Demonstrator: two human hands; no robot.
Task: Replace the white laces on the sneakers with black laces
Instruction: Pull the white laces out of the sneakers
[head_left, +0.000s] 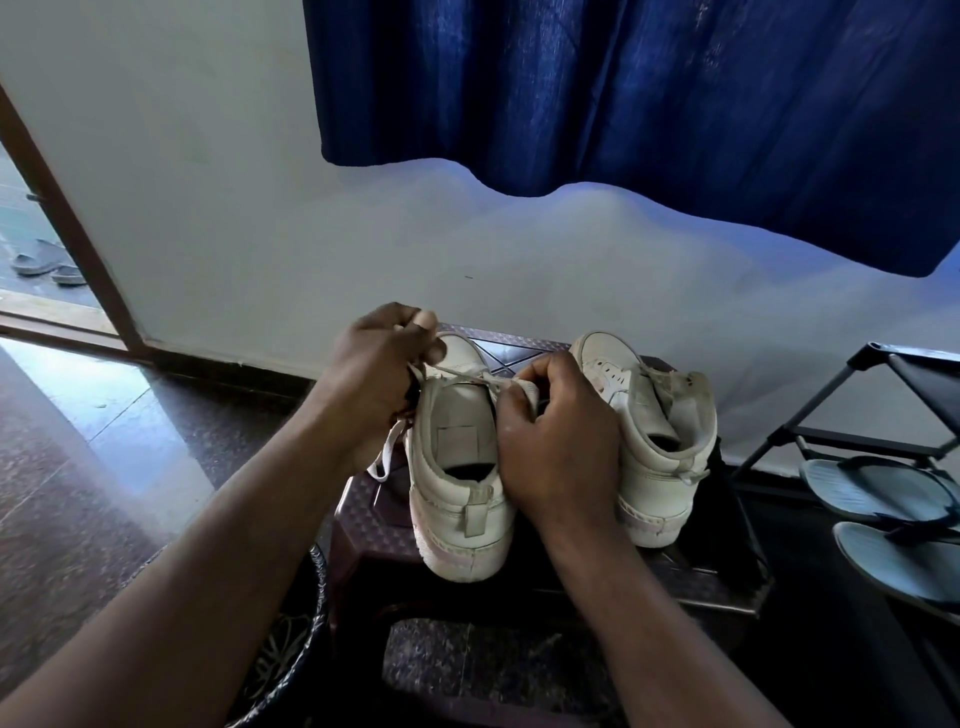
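Stool (519, 345) top: left grip (374, 374) pinches white lace (457, 371) above sneaker (457, 467); right grip (561, 447) clasps sneaker side.

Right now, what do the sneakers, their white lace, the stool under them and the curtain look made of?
Sneakers: smooth off-white leather or faux leather, matte and scuffed, with rubbery-looking soles.
White lace: flat woven fabric, hanging limp.
Stool: likely moulded plastic, dark brown, with an embossed weave pattern and a slight sheen.
Curtain: blue woven cloth, hanging in soft folds.
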